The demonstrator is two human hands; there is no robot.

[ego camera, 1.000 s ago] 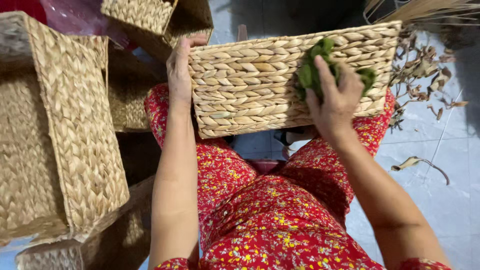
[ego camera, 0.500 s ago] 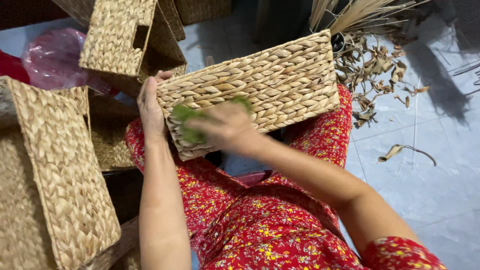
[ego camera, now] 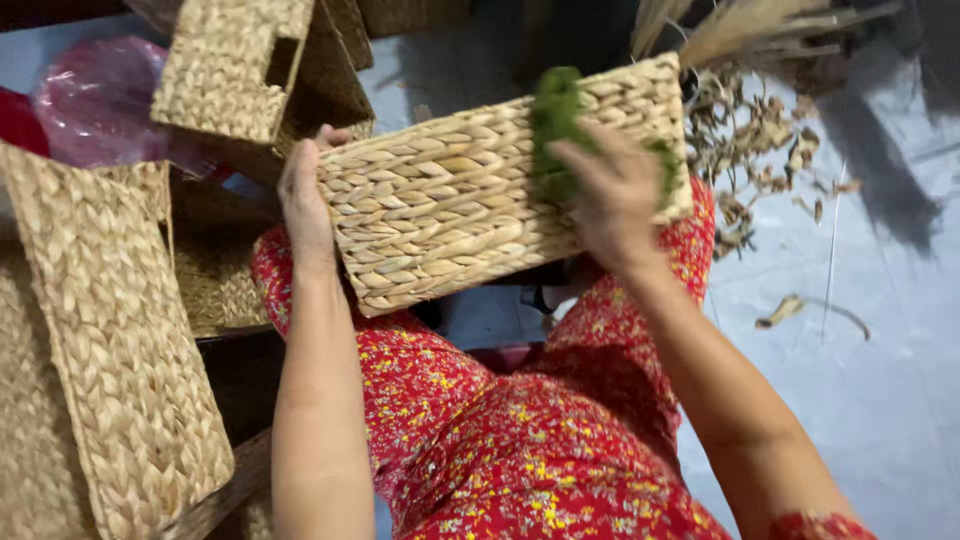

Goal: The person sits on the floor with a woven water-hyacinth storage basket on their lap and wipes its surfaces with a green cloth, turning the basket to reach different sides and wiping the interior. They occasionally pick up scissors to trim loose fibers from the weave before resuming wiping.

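A rectangular woven straw basket rests tilted on my lap, its side facing up. My left hand grips its left end, fingers curled over the edge. My right hand presses a green scrubbing cloth against the basket's right part. The cloth is partly hidden under my fingers. My legs are in red flowered fabric.
More woven baskets stand at the left and upper left. A pink plastic bag lies behind them. Dry leaves and straw scraps litter the grey tiled floor to the right.
My right hand swept the green cloth from the basket's right side to its left part, then back to the right. The basket tilted and my view shifted slightly.
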